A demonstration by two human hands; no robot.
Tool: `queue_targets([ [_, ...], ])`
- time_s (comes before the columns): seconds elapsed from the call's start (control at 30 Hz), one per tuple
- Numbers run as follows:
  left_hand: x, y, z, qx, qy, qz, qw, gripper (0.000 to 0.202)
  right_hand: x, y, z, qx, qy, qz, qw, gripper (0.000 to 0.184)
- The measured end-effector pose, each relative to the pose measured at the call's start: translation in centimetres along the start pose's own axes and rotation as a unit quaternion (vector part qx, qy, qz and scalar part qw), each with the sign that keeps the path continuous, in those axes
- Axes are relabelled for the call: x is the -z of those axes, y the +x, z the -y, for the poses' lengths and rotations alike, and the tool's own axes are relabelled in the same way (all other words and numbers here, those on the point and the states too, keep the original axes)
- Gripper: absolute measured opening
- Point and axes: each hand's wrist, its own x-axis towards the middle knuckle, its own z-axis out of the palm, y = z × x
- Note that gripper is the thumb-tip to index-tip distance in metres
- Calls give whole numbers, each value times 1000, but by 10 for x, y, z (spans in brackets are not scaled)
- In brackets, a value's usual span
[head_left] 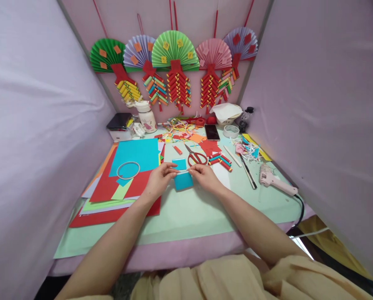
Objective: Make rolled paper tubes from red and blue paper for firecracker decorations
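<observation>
Between my two hands is a small blue paper piece, its far edge pinched at both ends. My left hand grips the left end with thumb and fingertips, and my right hand grips the right end the same way. A pale strip runs along that edge between the fingers; whether it is a fold or a separate strip I cannot tell. Just beyond lies another blue paper piece on the table. Red-handled scissors rest behind my right hand, near a small red paper roll.
Stacked coloured paper with a metal ring lies left. Right are red and blue paper rolls, a white stick, a dark thin tool and a corded glue gun. Behind stand a bottle and a phone.
</observation>
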Motion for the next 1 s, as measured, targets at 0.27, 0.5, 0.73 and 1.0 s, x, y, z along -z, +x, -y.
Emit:
queue_targets([
  [0.27, 2, 2, -3, 44, -68, -99, 992, 22, 6, 1, -1, 146, -54, -162, 974, 20],
  [0.5, 3, 1, -6, 246, -275, 41, 929, 31, -1, -12, 8, 336, -124, -83, 930, 18],
  [0.73, -1, -1, -5, 113, -280, -64, 951, 36, -6, -5, 4, 93, 48, -57, 993, 32],
  [1.0, -12, -9, -7, 117, -215, 24, 969, 35, 0, -1, 7, -12, 129, -57, 990, 27],
])
